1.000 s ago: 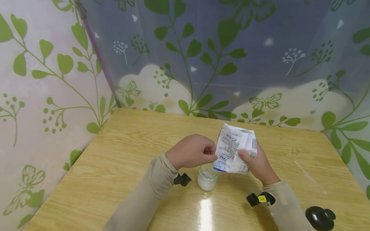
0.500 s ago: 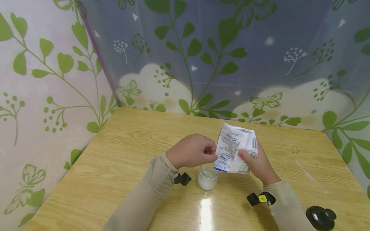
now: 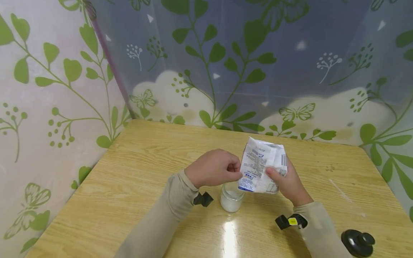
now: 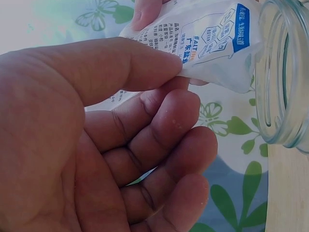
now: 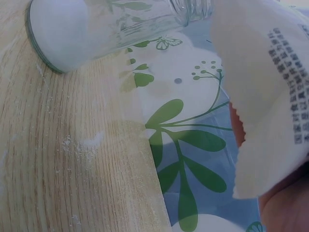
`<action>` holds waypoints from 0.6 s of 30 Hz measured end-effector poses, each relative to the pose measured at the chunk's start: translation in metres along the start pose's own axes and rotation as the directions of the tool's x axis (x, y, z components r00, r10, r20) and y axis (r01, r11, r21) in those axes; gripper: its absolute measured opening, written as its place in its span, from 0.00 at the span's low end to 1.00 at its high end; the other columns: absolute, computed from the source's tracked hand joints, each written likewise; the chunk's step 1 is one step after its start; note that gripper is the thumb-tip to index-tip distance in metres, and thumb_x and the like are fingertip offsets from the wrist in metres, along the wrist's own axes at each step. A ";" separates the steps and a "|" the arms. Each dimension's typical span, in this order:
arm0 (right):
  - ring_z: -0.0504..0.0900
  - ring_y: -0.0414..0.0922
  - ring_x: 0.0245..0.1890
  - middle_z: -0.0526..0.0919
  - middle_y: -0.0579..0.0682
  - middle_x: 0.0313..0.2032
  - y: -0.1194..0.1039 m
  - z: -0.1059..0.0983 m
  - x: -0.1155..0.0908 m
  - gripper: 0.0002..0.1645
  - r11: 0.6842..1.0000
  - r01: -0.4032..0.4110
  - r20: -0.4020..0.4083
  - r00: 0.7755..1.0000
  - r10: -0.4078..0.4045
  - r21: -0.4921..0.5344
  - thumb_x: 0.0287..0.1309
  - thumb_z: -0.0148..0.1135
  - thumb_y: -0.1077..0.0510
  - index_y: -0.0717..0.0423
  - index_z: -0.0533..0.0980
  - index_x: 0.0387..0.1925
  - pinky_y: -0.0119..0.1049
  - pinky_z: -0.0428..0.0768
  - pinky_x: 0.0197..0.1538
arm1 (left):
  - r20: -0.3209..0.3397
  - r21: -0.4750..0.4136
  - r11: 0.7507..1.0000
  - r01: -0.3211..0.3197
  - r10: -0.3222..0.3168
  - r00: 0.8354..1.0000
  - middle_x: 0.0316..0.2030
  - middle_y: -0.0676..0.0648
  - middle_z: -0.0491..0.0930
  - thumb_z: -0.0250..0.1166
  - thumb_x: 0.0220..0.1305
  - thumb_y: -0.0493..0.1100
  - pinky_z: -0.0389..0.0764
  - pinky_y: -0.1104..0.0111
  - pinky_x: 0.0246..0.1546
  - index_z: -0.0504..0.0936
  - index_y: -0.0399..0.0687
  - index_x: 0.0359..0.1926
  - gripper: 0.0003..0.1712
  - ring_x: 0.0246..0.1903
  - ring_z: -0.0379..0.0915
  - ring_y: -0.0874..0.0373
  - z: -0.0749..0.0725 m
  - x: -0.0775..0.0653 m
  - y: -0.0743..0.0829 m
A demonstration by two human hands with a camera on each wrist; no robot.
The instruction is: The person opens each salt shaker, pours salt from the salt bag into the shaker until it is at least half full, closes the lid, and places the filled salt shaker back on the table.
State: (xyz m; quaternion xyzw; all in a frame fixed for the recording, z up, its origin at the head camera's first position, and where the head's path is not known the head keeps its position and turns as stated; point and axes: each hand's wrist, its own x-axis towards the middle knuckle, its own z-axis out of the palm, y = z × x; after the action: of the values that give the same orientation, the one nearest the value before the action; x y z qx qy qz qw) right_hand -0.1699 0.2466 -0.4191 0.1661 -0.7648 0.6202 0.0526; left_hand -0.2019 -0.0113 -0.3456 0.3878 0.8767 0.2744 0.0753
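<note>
smooth glass jar (image 3: 231, 203), creased plastic-looking packet (image 3: 259, 159), glossy wood-grain table (image 3: 142, 157), matt cloth sleeves (image 3: 158, 216)

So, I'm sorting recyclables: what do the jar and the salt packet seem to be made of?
Jar: probably clear, glossy glass, given its see-through walls and bright-edged, threaded neck; hard plastic is possible.
Salt packet: likely thin, satin plastic film, since it creases softly and its lower corner looks translucent.

I see two hands: one left hand (image 3: 215, 167) and one right hand (image 3: 290, 184). There are two tan sleeves (image 3: 161, 216), and two black gadgets (image 3: 205, 199), one for each wrist. I count one white bag (image 3: 262, 161), one glass jar (image 3: 231, 204), one black thing with a knob (image 3: 355, 243), one yellow sticker (image 3: 292, 221) and one table (image 3: 155, 150).
</note>
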 end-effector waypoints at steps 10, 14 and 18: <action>0.85 0.34 0.45 0.83 0.29 0.48 -0.002 0.000 0.000 0.25 1.000 -0.021 0.004 1.000 0.021 -0.006 0.72 0.54 0.66 0.54 0.62 0.66 0.34 0.86 0.40 | 0.005 -0.007 1.000 0.007 -0.007 1.000 0.20 0.60 0.75 0.68 0.68 0.45 0.71 0.72 0.28 0.81 0.56 0.25 0.12 0.21 0.66 0.67 0.000 0.000 -0.001; 0.85 0.34 0.45 0.83 0.29 0.48 -0.001 0.000 0.000 0.26 1.000 -0.018 0.006 1.000 0.018 -0.010 0.72 0.54 0.66 0.57 0.62 0.67 0.34 0.86 0.40 | 0.013 -0.012 1.000 0.011 -0.011 1.000 0.20 0.60 0.76 0.67 0.68 0.46 0.72 0.72 0.29 0.81 0.56 0.25 0.12 0.22 0.68 0.66 0.000 0.000 -0.001; 0.85 0.33 0.45 0.83 0.28 0.48 -0.001 0.000 0.000 0.27 1.000 -0.025 0.001 1.000 0.025 -0.018 0.72 0.54 0.66 0.62 0.60 0.68 0.34 0.86 0.40 | 0.017 -0.018 1.000 0.013 -0.013 1.000 0.21 0.60 0.76 0.67 0.69 0.46 0.72 0.72 0.30 0.81 0.55 0.25 0.13 0.22 0.68 0.66 -0.001 -0.001 0.000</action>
State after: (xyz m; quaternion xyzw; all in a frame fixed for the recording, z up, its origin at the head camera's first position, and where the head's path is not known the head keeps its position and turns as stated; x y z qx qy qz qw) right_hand -0.1695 0.2460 -0.4184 0.1565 -0.7725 0.6137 0.0460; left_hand -0.2019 -0.0127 -0.3448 0.3838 0.8760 0.2785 0.0880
